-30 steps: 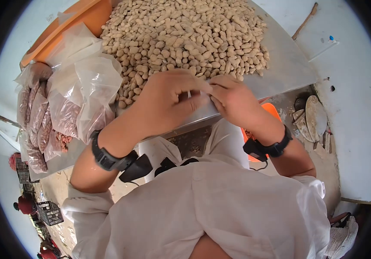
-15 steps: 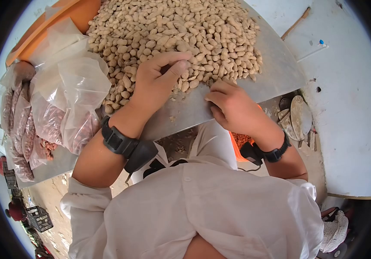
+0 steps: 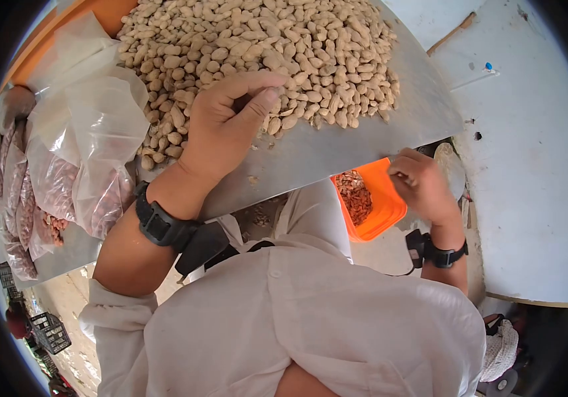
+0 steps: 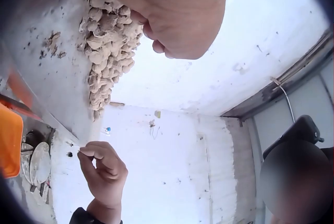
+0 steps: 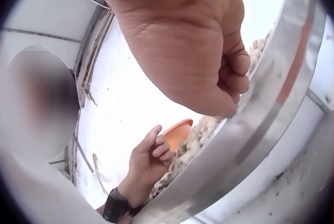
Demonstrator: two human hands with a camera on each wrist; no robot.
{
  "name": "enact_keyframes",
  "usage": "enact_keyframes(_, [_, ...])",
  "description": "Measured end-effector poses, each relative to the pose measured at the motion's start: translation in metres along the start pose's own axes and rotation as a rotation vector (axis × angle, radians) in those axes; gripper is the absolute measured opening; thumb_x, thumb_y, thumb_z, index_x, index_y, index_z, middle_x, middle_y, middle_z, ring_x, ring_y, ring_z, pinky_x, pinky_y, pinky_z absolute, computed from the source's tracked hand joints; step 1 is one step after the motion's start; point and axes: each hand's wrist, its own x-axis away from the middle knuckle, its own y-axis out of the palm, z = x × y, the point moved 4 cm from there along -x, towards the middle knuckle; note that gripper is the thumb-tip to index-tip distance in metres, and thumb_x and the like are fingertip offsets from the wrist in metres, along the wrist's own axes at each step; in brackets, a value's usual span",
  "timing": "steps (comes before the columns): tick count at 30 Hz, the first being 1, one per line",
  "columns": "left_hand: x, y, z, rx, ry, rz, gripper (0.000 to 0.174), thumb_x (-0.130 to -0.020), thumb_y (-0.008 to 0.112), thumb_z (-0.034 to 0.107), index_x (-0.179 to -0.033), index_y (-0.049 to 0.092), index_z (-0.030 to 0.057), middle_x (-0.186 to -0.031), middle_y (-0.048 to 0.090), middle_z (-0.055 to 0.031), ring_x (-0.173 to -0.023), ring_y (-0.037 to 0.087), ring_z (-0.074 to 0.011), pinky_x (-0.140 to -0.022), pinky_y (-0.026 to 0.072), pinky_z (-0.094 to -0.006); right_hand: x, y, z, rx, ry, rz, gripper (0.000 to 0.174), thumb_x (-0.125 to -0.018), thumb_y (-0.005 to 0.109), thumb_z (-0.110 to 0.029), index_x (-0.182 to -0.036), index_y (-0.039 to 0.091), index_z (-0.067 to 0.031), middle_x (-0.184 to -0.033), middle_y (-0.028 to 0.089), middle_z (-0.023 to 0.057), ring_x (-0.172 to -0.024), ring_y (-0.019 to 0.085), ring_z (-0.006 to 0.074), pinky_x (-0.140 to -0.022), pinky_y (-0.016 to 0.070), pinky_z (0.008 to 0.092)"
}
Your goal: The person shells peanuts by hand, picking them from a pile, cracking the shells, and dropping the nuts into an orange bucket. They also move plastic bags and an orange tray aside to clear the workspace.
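A heap of unshelled peanuts [image 3: 264, 40] lies on a metal table [image 3: 423, 92]. My left hand [image 3: 227, 126] hovers at the heap's near edge, thumb and index finger bent towards each other; no object shows between them. In the right wrist view the left hand [image 5: 148, 164] has its fingers loosely bent. Beyond the table's edge, my right hand [image 3: 429, 185] is beside an orange container [image 3: 386, 202] with reddish kernels [image 3: 356, 198] inside. Its fingers are curled towards the thumb, also in the left wrist view, where the right hand [image 4: 107, 174] shows no clear object.
Clear bags of reddish kernels [image 3: 59, 178] lie at the left of the table, near loose kernels [image 3: 52, 228]. Behind them is a large orange basin [image 3: 108, 16]. Black crates [image 3: 50, 332] stand on the floor at lower left; a round board [image 3: 450, 169] is at the right.
The hands were together over the table's edge, then parted. My left hand moved to the peanuts; my right moved right and off the table, and more of the orange container shows.
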Motion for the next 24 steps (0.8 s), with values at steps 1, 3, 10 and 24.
enact_keyframes(1, [0.000,0.001,-0.002,0.009,-0.017,-0.023,0.016,-0.085,0.058,0.007,-0.100,0.064,0.0032,-0.076,0.061,0.0003,-0.066,0.050,-0.0051,-0.061,0.0418,-0.0188,0.007,-0.002,0.015,0.077,0.072,-0.047,0.016,-0.068,0.061,-0.001,-0.084,0.059,0.0001,-0.076,0.056,0.0126,-0.069,0.056,0.0316,-0.060,0.0459,0.0376])
enact_keyframes(3, [0.001,0.004,-0.006,0.023,-0.051,-0.070,0.016,-0.085,0.058,0.007,-0.099,0.064,0.0032,-0.075,0.060,0.0008,-0.066,0.049,-0.0052,-0.060,0.0416,-0.0191,0.010,-0.007,0.025,0.221,0.148,-0.058,0.018,-0.070,0.061,-0.004,-0.087,0.059,0.0003,-0.075,0.058,0.0139,-0.071,0.057,0.0329,-0.061,0.0458,0.0382])
enact_keyframes(10, [0.003,0.010,-0.003,-0.027,-0.002,-0.093,0.017,-0.084,0.057,0.005,-0.100,0.063,0.0035,-0.074,0.057,0.0001,-0.066,0.049,-0.0059,-0.059,0.0405,-0.0196,-0.046,-0.005,-0.030,-0.037,-0.082,0.273,0.018,-0.072,0.061,-0.004,-0.090,0.059,-0.0017,-0.084,0.057,0.0130,-0.078,0.057,0.0325,-0.068,0.0464,0.0383])
enact_keyframes(24, [0.004,0.015,-0.009,0.114,-0.148,-0.191,0.021,-0.081,0.061,0.006,-0.101,0.063,0.0024,-0.075,0.056,-0.0007,-0.065,0.049,-0.0070,-0.059,0.0410,-0.0202,-0.079,0.025,-0.031,-1.191,-0.087,0.279,0.008,-0.083,0.055,0.001,-0.091,0.058,0.0018,-0.087,0.062,0.0073,-0.076,0.059,0.0137,-0.066,0.0471,0.0256])
